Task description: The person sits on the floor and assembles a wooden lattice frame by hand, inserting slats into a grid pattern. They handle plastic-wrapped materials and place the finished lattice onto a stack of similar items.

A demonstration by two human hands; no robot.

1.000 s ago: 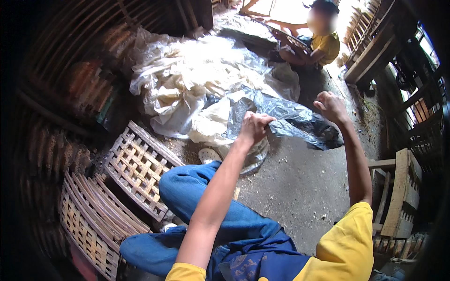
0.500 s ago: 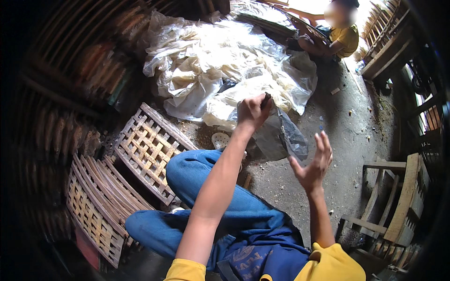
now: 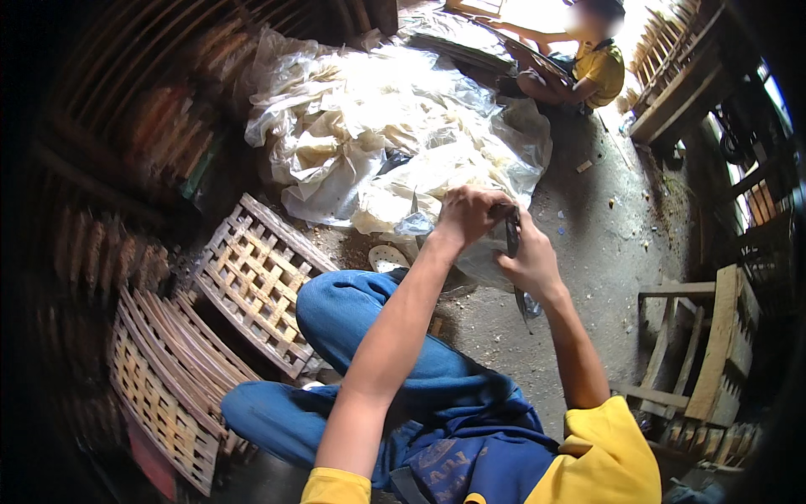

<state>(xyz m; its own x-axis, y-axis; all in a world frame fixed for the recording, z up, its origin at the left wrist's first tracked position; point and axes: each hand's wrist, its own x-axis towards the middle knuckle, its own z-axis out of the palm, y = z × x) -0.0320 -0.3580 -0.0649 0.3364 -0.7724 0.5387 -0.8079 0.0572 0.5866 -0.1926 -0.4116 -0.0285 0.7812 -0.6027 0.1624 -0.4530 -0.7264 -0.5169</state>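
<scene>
In front of my knees, my left hand (image 3: pixel 470 218) is closed on the gathered top of a thin, see-through plastic sheet (image 3: pixel 480 265). Whether it is a bag or a flat piece I cannot tell. My right hand (image 3: pixel 535 259) meets the left one, its thumb and fingers closed around the dark, folded edge of the plastic. The lower part hangs between my wrists, ending in a dark tip. Beyond my hands spreads a large heap of crumpled, whitish plastic sheets (image 3: pixel 403 118) on the floor.
Woven bamboo trays (image 3: pixel 260 281) lie at my left, several more stacked beside them (image 3: pixel 168 370). A wooden frame (image 3: pixel 709 344) stands at the right. Another person (image 3: pixel 596 71) in yellow sits at the far right beside flat stacked sheets (image 3: pixel 462 42). A light perforated shoe (image 3: pixel 388 258) shows near my knee.
My right hand, spread and apart before, has come up and closed on the plastic beside my left hand. The left hand has shifted slightly right and down. The view has shifted a little.
</scene>
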